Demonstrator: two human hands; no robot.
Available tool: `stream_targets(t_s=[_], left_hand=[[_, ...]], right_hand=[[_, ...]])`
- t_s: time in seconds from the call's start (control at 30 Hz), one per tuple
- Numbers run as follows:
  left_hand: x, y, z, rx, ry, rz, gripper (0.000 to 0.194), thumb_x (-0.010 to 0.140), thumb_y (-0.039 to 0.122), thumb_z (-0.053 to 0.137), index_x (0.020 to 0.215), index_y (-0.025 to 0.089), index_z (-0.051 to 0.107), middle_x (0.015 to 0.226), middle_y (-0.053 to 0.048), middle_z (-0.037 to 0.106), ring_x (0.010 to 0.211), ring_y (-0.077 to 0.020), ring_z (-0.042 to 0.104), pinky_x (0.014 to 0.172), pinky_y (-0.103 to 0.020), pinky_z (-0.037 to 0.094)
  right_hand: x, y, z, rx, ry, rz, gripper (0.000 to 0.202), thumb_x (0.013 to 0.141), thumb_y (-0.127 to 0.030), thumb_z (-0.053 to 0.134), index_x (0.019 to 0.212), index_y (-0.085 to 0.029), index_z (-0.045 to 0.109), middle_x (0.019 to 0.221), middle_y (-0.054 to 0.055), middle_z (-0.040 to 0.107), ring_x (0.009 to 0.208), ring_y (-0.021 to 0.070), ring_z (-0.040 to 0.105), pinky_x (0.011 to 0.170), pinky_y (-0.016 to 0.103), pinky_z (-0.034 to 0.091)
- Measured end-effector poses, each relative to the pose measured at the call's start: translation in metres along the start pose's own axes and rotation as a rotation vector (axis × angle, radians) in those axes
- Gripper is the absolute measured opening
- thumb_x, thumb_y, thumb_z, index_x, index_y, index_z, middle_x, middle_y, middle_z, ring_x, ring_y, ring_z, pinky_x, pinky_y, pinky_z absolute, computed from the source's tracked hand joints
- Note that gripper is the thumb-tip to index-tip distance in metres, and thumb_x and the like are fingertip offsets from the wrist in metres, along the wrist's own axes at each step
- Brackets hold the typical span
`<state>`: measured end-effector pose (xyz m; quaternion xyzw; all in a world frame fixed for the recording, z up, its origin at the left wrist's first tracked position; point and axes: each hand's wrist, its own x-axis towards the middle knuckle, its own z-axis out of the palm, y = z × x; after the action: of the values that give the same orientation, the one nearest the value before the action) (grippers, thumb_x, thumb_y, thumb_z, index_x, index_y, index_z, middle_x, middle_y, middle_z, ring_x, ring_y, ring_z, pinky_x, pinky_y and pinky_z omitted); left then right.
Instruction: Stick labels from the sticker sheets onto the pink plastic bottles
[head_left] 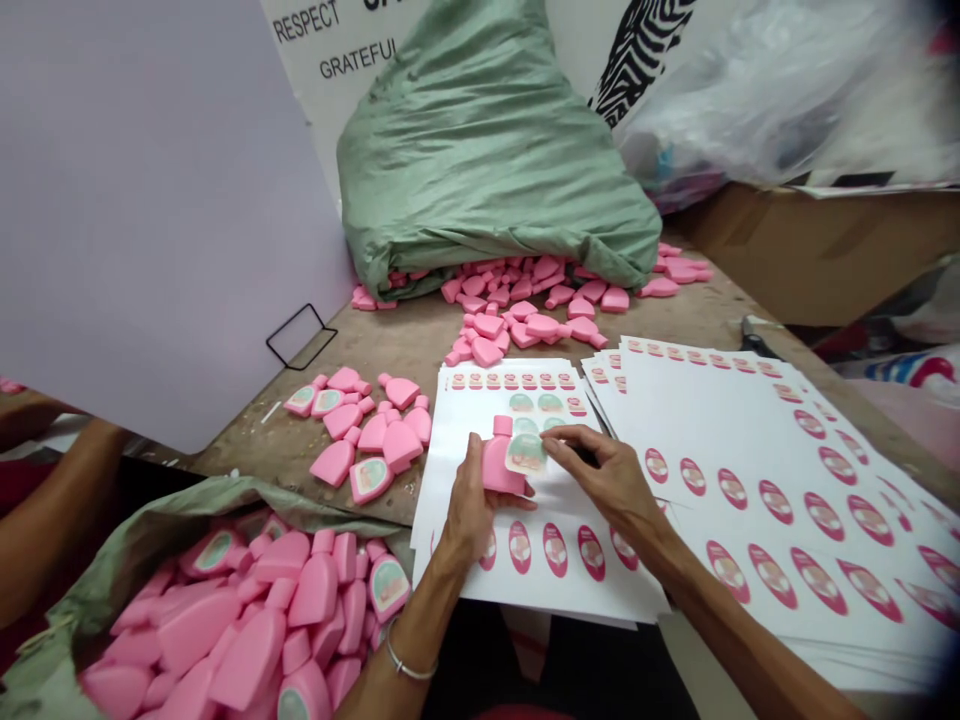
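A small pink bottle [501, 465] stands upright in my left hand [474, 500], whose thumb and fingers close round its lower part. My right hand [600, 465] pinches the right edge of a green and cream sticker [527, 454] between thumb and forefinger. The sticker overlaps the right side of the bottle; whether it is stuck down cannot be made out. Beneath both hands lies a white sticker sheet [450, 440] with green labels near its top and red oval labels along its lower part.
More sticker sheets [705, 420] are spread on the right. Loose pink bottles [373, 432] lie on the table [262, 440] to the left. An open sack [67, 610] of bottles is at lower left, a green sack [487, 150] at the back. Another person's arm [60, 500] shows at left.
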<state>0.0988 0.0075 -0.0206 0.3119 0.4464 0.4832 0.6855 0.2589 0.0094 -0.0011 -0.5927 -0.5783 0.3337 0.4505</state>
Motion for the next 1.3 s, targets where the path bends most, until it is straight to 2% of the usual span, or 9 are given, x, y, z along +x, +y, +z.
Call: stream_targets(t_s=[0.2, 0.57, 0.73, 0.83, 0.93, 1.0, 1.07, 1.17, 1.3], left_hand=[[-0.010, 0.008, 0.009, -0.122, -0.046, -0.023, 0.061, 0.085, 0.062, 0.039, 0.098, 0.008, 0.064, 0.074, -0.010, 0.069, 0.070, -0.0205, 0.068, 0.061, -0.028, 0.055], [-0.010, 0.010, 0.009, -0.138, -0.071, -0.027, 0.059, 0.087, 0.060, 0.037, 0.099, 0.008, 0.062, 0.068, -0.008, 0.066, 0.069, -0.0199, 0.067, 0.064, -0.032, 0.056], [-0.014, 0.014, 0.005, -0.050, -0.203, 0.035, 0.041, 0.074, 0.040, 0.068, 0.102, 0.013, 0.055, 0.076, -0.003, 0.061, 0.070, -0.0165, 0.064, 0.065, -0.031, 0.056], [-0.016, 0.017, 0.003, -0.024, -0.245, 0.034, 0.040, 0.072, 0.031, 0.071, 0.104, 0.015, 0.052, 0.083, -0.002, 0.057, 0.074, -0.0143, 0.062, 0.067, -0.029, 0.056], [-0.021, 0.020, 0.003, 0.023, -0.333, -0.005, 0.036, 0.074, 0.029, 0.069, 0.101, 0.016, 0.051, 0.083, -0.002, 0.056, 0.072, -0.0143, 0.062, 0.062, -0.027, 0.056], [-0.024, 0.022, 0.002, 0.046, -0.387, -0.031, 0.037, 0.074, 0.031, 0.069, 0.103, 0.017, 0.050, 0.081, -0.002, 0.057, 0.071, -0.0153, 0.063, 0.059, -0.026, 0.055], [-0.027, 0.023, -0.004, 0.063, -0.385, -0.047, 0.037, 0.077, 0.036, 0.065, 0.105, 0.017, 0.049, 0.082, -0.004, 0.059, 0.067, -0.0149, 0.062, 0.057, -0.027, 0.055], [-0.026, 0.026, -0.021, 0.193, -0.218, -0.036, 0.034, 0.084, 0.048, 0.052, 0.096, 0.016, 0.053, 0.080, -0.006, 0.062, 0.055, -0.0123, 0.059, 0.053, -0.027, 0.052], [-0.013, 0.039, -0.057, 0.659, 0.360, 0.278, 0.035, 0.086, 0.051, 0.045, 0.087, 0.018, 0.057, 0.076, -0.006, 0.064, 0.064, -0.0178, 0.060, 0.064, -0.031, 0.050]], right_hand=[[-0.007, -0.006, 0.012, 0.054, -0.051, -0.004, 0.025, 0.077, -0.043, 0.063, 0.087, -0.022, 0.073, 0.089, 0.002, 0.072, 0.082, 0.0193, 0.065, 0.075, 0.030, 0.050], [-0.009, -0.007, 0.016, 0.010, -0.044, -0.059, 0.024, 0.079, -0.042, 0.061, 0.087, -0.022, 0.072, 0.087, 0.002, 0.072, 0.080, 0.0193, 0.066, 0.071, 0.030, 0.052], [-0.006, -0.002, 0.012, -0.165, 0.022, -0.156, 0.025, 0.080, -0.043, 0.060, 0.090, -0.023, 0.069, 0.089, 0.004, 0.071, 0.082, 0.0209, 0.064, 0.077, 0.036, 0.051], [-0.003, -0.002, 0.011, -0.329, 0.116, -0.187, 0.041, 0.072, -0.049, 0.067, 0.102, -0.021, 0.065, 0.101, 0.009, 0.068, 0.093, 0.0269, 0.061, 0.085, 0.045, 0.048], [-0.001, -0.005, 0.015, -0.207, 0.007, -0.093, 0.060, 0.065, -0.049, 0.071, 0.117, -0.024, 0.056, 0.117, 0.008, 0.062, 0.103, 0.0259, 0.059, 0.087, 0.041, 0.050], [0.003, -0.004, 0.019, -0.102, -0.116, -0.032, 0.061, 0.065, -0.049, 0.071, 0.119, -0.025, 0.054, 0.118, 0.006, 0.060, 0.105, 0.0232, 0.059, 0.087, 0.036, 0.050], [0.014, -0.001, 0.019, -0.087, -0.164, 0.002, 0.057, 0.065, -0.050, 0.070, 0.114, -0.024, 0.056, 0.116, 0.005, 0.061, 0.105, 0.0222, 0.059, 0.088, 0.035, 0.049], [0.048, 0.011, 0.018, -0.149, -0.114, 0.013, 0.050, 0.070, -0.056, 0.064, 0.107, -0.022, 0.058, 0.109, 0.007, 0.064, 0.099, 0.0222, 0.061, 0.085, 0.036, 0.049], [0.119, 0.025, 0.034, -0.424, -0.038, 0.011, 0.057, 0.074, -0.061, 0.057, 0.111, -0.017, 0.057, 0.106, 0.011, 0.066, 0.097, 0.0244, 0.061, 0.078, 0.034, 0.047]])
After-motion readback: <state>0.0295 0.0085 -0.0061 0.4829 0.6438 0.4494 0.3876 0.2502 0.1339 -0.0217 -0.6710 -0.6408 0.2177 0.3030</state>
